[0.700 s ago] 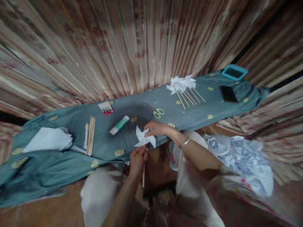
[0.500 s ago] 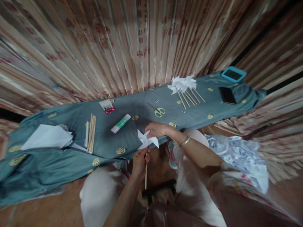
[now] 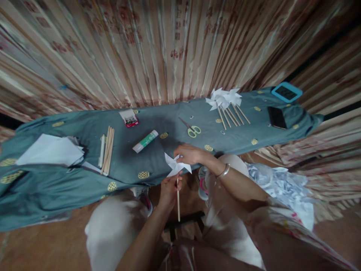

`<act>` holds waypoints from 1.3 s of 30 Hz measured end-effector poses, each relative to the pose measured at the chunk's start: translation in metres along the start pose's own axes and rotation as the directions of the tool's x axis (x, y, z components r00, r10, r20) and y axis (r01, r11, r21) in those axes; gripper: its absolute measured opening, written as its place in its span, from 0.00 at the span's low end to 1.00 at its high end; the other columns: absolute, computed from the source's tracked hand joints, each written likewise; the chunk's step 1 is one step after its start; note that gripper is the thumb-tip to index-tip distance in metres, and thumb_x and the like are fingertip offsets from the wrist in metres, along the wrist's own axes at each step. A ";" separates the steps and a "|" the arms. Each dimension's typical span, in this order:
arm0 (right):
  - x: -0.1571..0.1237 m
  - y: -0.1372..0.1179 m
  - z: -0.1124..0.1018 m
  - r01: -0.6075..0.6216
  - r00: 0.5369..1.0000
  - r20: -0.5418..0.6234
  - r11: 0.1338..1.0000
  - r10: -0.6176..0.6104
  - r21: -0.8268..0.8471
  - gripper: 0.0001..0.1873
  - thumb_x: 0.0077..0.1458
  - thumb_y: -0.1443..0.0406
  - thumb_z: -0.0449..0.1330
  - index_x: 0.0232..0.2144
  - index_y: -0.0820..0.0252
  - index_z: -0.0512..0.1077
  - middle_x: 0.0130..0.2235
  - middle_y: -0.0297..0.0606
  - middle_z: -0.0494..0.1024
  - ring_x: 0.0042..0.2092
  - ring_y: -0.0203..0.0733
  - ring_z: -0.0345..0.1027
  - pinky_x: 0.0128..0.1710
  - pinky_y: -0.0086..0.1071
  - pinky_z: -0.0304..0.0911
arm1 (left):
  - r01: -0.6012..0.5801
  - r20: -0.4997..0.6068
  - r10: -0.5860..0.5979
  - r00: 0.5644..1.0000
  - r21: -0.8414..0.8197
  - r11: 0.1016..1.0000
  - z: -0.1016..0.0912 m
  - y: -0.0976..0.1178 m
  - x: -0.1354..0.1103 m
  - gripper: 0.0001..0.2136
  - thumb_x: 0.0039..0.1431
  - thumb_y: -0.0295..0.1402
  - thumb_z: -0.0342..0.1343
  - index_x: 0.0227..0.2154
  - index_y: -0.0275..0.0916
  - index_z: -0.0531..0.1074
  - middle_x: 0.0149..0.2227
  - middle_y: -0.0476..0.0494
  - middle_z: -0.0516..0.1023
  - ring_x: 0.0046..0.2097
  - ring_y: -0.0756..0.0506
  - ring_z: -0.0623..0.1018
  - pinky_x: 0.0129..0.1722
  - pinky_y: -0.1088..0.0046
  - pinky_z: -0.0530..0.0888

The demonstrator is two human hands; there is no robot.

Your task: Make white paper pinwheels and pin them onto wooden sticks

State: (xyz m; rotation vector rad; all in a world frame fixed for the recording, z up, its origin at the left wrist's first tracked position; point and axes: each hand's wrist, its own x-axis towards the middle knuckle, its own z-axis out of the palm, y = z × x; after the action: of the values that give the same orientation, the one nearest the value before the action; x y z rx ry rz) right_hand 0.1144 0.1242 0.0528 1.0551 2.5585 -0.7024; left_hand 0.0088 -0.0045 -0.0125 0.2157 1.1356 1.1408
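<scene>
A white paper pinwheel [image 3: 175, 165] on a thin wooden stick [image 3: 178, 205] is held over the front edge of the cloth-covered table. My left hand [image 3: 170, 188] is closed around the stick just below the paper blades. From the right, my right hand [image 3: 187, 154] pinches the pinwheel near its centre, fingers bent over the upper blades. What lies under those fingertips is hidden. Beyond the hands are a green and white glue stick [image 3: 145, 141] and green-handled scissors [image 3: 193, 131] with the blades slightly apart.
Finished pinwheels [image 3: 225, 98] lie at the back right, near a dark phone [image 3: 276, 117] and a blue-framed device [image 3: 287, 92]. Leftward are a small red box [image 3: 132, 122], wooden sticks [image 3: 108, 150] and white paper sheets [image 3: 52, 150]. Crumpled pale material [image 3: 290, 192] sits at lower right.
The view has shifted slightly, so the table items appear displaced. Both hands keep their hold on the pinwheel, and its blades have tilted a little.
</scene>
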 end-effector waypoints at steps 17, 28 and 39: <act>0.012 0.009 -0.004 0.057 0.996 0.064 0.998 -0.060 0.035 0.14 0.52 0.67 0.62 0.41 0.65 0.80 0.38 0.42 0.83 0.38 0.39 0.74 0.33 0.25 0.58 | 0.097 0.082 -0.105 0.991 0.101 0.990 0.001 -0.009 -0.013 0.28 0.31 0.53 0.69 0.29 0.33 0.74 0.19 0.50 0.74 0.20 0.49 0.76 0.24 0.72 0.74; 0.020 0.013 -0.007 0.121 0.981 0.147 0.991 -0.128 0.058 0.11 0.52 0.69 0.61 0.37 0.65 0.81 0.33 0.38 0.81 0.31 0.35 0.68 0.31 0.26 0.58 | 0.074 0.097 -0.087 0.991 0.134 0.988 -0.006 -0.015 -0.009 0.26 0.36 0.54 0.67 0.28 0.34 0.73 0.18 0.52 0.71 0.18 0.50 0.73 0.20 0.74 0.72; 0.023 0.007 -0.009 0.014 0.984 0.180 1.000 -0.018 0.021 0.14 0.53 0.69 0.62 0.43 0.67 0.80 0.40 0.42 0.82 0.38 0.39 0.73 0.36 0.27 0.61 | 0.062 0.126 -0.078 0.989 0.129 0.990 -0.007 -0.017 -0.007 0.27 0.37 0.57 0.66 0.28 0.35 0.73 0.17 0.53 0.71 0.17 0.50 0.72 0.19 0.73 0.71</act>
State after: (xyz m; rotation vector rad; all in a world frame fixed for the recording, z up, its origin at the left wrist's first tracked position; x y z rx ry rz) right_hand 0.1025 0.1464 0.0483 0.9327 2.4126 -0.7909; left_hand 0.0131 -0.0202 -0.0228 0.3396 1.0907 0.9801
